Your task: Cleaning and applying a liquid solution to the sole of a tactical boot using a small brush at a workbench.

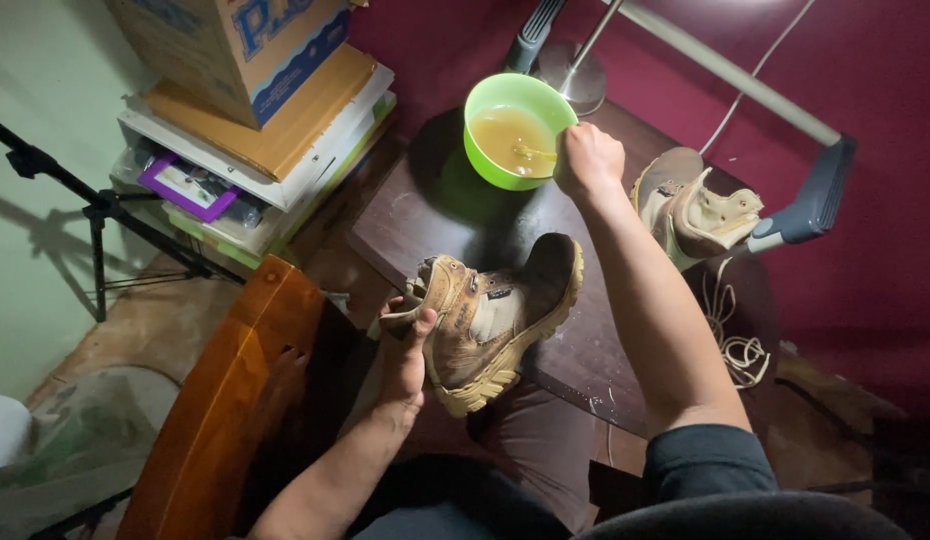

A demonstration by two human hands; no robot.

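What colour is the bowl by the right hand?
Bright lime green, holding a yellowish liquid. The bowl shows clearly in the head view, the right hand at its rim.

Maroon wall (pixel 885 150), pale green wall (pixel 45 90), dark wooden table (pixel 425 215), dim light

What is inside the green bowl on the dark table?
The green bowl holds cloudy yellowish liquid, with a small pale object lying in it; what it is cannot be told. The right hand covers the rim's right edge, hiding whatever it grips.
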